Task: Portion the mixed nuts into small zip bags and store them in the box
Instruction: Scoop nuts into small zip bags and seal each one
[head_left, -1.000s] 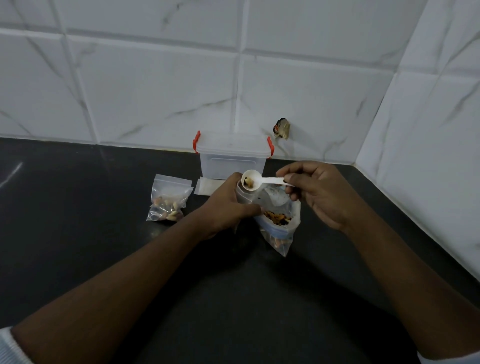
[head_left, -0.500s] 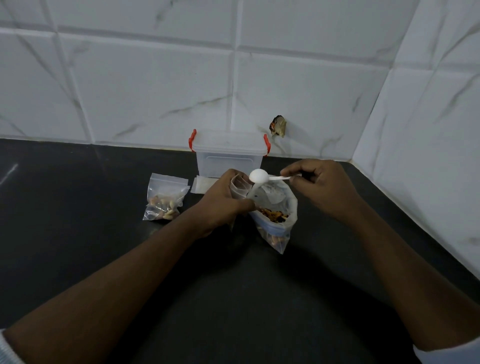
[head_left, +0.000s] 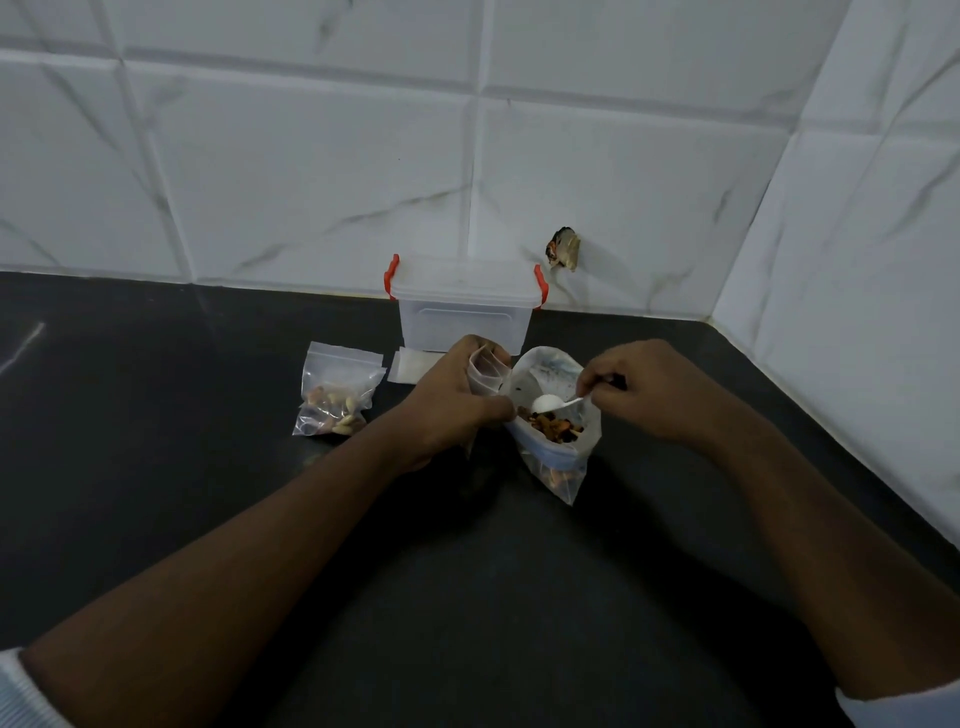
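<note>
- Two forearms reach in from the near edge of the black counter (head_left: 218, 467); pale sleeve cuffs at bottom corners of view, L (head_left: 18, 691) & R (head_left: 896, 706).
- Left hand (head_left: 452, 400): fingers curled round a small zip bag (head_left: 485, 370), held upright w/ mouth open, just left of the big bag. The hand hides the small bag's lower part, so can't tell what's in it.
- Right hand (head_left: 660, 392): thumb & fingers pinch the handle of a white plastic spoon (head_left: 546, 402); bowl of the spoon sits inside the big bag's mouth, on top of the mixed nuts (head_left: 553, 428).
- Big bag (head_left: 561, 460) stands on the counter between the hands, top open, nuts filling the lower half.
- Filled small bag (head_left: 337, 397) lies flat to the left, apart from the hands, zip end toward the wall.
- Flat white stack (head_left: 410, 366), partly behind the left hand, just in front of the box; can't tell what it is.
- Box (head_left: 465, 312): translucent, lid on, red clips (head_left: 390, 273) at both ends, against the counter's back edge, nearer the back-right corner.
- Behind: white marbled wall tiles (head_left: 311, 182); a dark broken spot (head_left: 563, 249) in the wall just right of the box.
</note>
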